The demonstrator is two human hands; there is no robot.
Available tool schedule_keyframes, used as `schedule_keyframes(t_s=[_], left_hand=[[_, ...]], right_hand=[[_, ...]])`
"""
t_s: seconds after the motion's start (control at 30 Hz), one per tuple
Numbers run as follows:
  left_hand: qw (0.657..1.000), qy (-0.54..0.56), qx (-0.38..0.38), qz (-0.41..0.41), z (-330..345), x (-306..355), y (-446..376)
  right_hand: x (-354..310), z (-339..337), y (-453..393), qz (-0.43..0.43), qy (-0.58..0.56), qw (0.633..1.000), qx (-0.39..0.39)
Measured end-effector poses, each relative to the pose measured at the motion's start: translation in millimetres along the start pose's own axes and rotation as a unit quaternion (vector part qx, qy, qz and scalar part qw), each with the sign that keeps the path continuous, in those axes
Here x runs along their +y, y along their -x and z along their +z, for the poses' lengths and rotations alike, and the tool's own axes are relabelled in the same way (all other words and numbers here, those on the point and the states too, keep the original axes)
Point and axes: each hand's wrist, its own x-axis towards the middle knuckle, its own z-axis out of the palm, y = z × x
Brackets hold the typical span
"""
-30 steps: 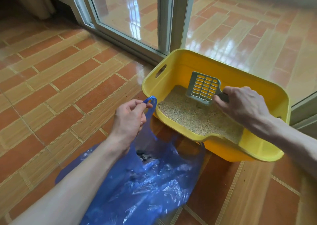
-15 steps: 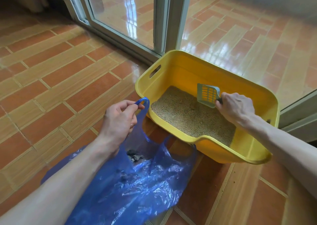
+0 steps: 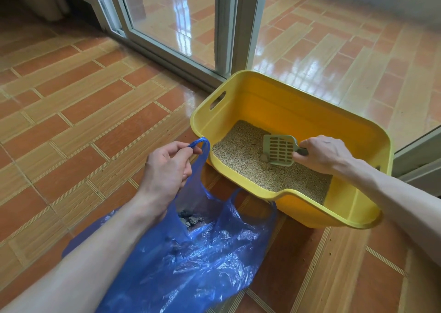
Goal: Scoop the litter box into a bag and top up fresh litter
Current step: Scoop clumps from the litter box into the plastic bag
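Left hand: the left hand (image 3: 167, 167) has its fingers curled, thumb and forefinger pinching one handle loop of the blue bag (image 3: 191, 260) and lifting it so the mouth gapes.
Right hand: the right hand (image 3: 324, 152) is closed round the handle of the grey-green scoop (image 3: 279, 152), reaching in over the near rim of the box.
Scoop: its slotted blade lies low on the litter (image 3: 241, 155), front edge touching the grains, with a small grey clump (image 3: 263, 157) right at its lip.
Litter box: the yellow litter box (image 3: 310, 112) sits on the tiled floor (image 3: 78, 126), just beside the sliding glass door (image 3: 176, 19); tan litter covers its bottom.
Bag: it sprawls on the floor in front of the box, its far side touching the box's near wall.
Inside the bag: a few dark grey lumps (image 3: 191, 218) show through the opening, below the left wrist.
Floor: glossy orange and tan tiles, a few stray specks near the box.
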Motion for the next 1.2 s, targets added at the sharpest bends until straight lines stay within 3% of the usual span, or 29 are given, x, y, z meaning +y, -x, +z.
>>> schedule_keyframes(t_s=[0.4,0.63,0.77,1.2], left_hand=[[1.0,-0.003,-0.001,-0.001,2.3,2.1,1.3],[1.0,0.006,0.0,-0.005,2.9,1.0,-0.3],[1.0,0.004,-0.002,-0.004,3.1,0.6,-0.2],[1.0,-0.005,-0.008,-0.004,6.6,1.4,3.8]], right_hand=[[-31.6,9.3,0.9,-0.06,-0.099,0.988,-0.102],[-40.5,4.5,5.8,-0.037,-0.259,0.947,-0.19],[-37.7,8.3,7.2,-0.029,-0.29,0.936,-0.199],[-33.2,-2.0,17.1,0.059,-0.482,0.849,-0.209]])
